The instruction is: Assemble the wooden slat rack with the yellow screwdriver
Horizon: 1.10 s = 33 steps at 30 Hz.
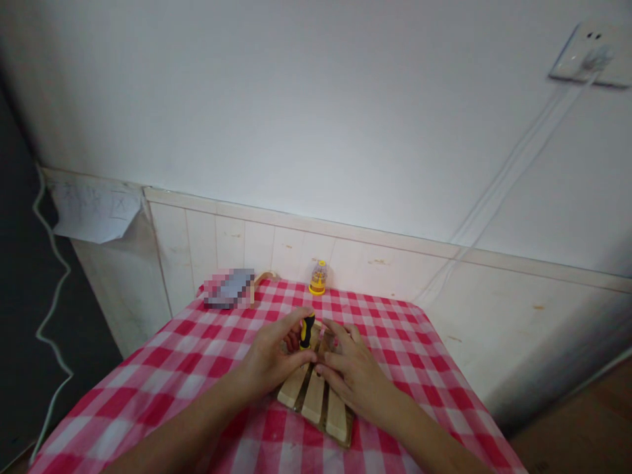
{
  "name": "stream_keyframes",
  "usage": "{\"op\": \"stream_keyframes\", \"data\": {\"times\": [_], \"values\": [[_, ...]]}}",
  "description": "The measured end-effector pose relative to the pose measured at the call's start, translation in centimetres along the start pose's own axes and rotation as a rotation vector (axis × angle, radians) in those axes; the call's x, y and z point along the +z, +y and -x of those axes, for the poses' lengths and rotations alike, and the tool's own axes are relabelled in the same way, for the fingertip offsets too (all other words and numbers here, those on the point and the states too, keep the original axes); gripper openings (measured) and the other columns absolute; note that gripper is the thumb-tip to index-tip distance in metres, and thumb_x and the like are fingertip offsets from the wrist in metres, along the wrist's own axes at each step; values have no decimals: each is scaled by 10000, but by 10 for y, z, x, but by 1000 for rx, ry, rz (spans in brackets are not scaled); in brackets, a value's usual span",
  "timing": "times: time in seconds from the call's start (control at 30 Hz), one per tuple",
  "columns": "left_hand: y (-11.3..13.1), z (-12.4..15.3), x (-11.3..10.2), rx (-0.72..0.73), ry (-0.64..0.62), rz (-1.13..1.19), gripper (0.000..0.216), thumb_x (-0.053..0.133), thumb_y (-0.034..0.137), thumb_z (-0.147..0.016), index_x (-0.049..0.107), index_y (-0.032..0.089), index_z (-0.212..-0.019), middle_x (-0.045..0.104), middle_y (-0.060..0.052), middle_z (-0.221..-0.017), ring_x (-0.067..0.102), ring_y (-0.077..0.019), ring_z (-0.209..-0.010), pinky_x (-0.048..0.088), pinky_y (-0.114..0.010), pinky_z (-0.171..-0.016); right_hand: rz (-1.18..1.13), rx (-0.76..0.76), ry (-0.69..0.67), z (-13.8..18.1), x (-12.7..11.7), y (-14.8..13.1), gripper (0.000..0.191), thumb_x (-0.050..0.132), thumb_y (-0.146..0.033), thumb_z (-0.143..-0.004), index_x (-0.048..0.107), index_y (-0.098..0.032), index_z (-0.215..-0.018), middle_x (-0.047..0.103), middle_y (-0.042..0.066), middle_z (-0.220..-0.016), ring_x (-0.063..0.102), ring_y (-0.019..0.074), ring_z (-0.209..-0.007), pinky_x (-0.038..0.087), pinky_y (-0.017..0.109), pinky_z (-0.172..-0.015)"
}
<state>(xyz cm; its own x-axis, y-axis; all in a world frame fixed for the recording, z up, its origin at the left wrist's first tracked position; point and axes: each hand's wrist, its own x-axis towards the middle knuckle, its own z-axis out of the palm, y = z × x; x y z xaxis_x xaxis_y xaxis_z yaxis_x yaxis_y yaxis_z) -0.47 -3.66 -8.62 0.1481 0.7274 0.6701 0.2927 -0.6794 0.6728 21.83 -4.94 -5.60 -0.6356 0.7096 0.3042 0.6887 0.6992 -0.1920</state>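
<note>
A small black and yellow screwdriver (307, 331) stands nearly upright over a slatted wooden piece (315, 398). My left hand (274, 349) is closed around its handle, with the thumb low by the wood. From the other side, my right hand (353, 365) grips the wooden piece, its thumb and fingers bent near the screwdriver's lower end. Whatever lies under those fingertips is hidden. Several pale slats fan out toward me, over a darker board beneath. The screwdriver's tip cannot be made out.
A red and white checked cloth (395, 408) covers the table. At its back edge stands a yellow container with a clear top (318, 278). A blurred flat object (230, 289) lies back left, beside a curved wooden piece (265, 276). Behind is a white wall (316, 131) with a socket (592, 56).
</note>
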Motion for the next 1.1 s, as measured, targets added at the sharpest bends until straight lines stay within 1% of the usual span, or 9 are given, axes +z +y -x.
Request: {"op": "stream_keyframes", "data": {"times": [0.1,0.23,0.33,0.43,0.53,0.67,0.73,0.9,1.1], "values": [[1,0,-1,16,-19,-2,619,799,165,-798,585,271,-1370,720,24,-894,672,-130,-746,572,-233,-701,-11,1,-2,-1,-2,-2,190,625,-269,-1005,801,-312,-1064,377,47,-1607,444,319,-1285,458,538,-1096],[-1,2,-2,-1,-66,12,628,751,173,-846,545,276,-1431,730,-3,-945,691,-152,-824,578,-271,-777,-11,5,-6,-2,-4,-3,205,631,-260,-1001,792,-341,-1097,382,33,-1600,445,313,-1287,458,540,-1101],[-1,2,-3,-22,-99,44,648,738,164,-856,522,274,-1456,733,-16,-972,701,-156,-845,581,-283,-804,-8,13,-10,-1,-5,-4,203,631,-268,-1004,794,-340,-1099,384,38,-1599,438,314,-1304,446,540,-1115],[3,2,-3,-29,-106,68,659,735,150,-847,525,273,-1459,739,-22,-981,710,-158,-852,585,-284,-804,0,11,-13,-1,-5,-4,202,629,-272,-1005,799,-332,-1096,390,45,-1594,442,312,-1307,446,535,-1119],[7,-1,0,-63,-58,122,656,717,138,-846,530,267,-1461,753,-23,-971,723,-157,-828,600,-281,-778,10,6,-9,-1,-5,-4,226,636,-257,-996,793,-344,-1133,408,52,-1584,448,319,-1311,449,544,-1118],[5,-6,9,-132,113,198,699,722,168,-857,478,263,-1505,773,-23,-969,755,-173,-840,627,-304,-774,22,-6,1,-1,-4,-3,303,617,-273,-1010,740,-390,-1260,413,43,-1591,465,320,-1309,455,563,-1113],[1,-8,13,-139,146,221,697,720,187,-870,464,262,-1514,780,-26,-989,769,-180,-872,635,-318,-796,22,-8,-1,0,-3,-3,315,607,-286,-1017,728,-400,-1284,408,41,-1599,464,321,-1316,455,563,-1112],[-5,-9,16,-138,54,215,626,697,205,-902,491,252,-1491,792,-49,-1090,779,-183,-948,640,-340,-873,22,3,-16,-1,-3,-2,325,608,-287,-1018,721,-410,-1297,405,47,-1602,456,326,-1323,443,564,-1113],[-6,-10,16,-130,29,154,598,698,216,-891,536,256,-1465,794,-42,-1091,781,-193,-932,652,-348,-861,21,12,-28,-1,-4,-4,294,628,-269,-1008,749,-373,-1255,417,58,-1587,456,318,-1315,440,543,-1122]]}}
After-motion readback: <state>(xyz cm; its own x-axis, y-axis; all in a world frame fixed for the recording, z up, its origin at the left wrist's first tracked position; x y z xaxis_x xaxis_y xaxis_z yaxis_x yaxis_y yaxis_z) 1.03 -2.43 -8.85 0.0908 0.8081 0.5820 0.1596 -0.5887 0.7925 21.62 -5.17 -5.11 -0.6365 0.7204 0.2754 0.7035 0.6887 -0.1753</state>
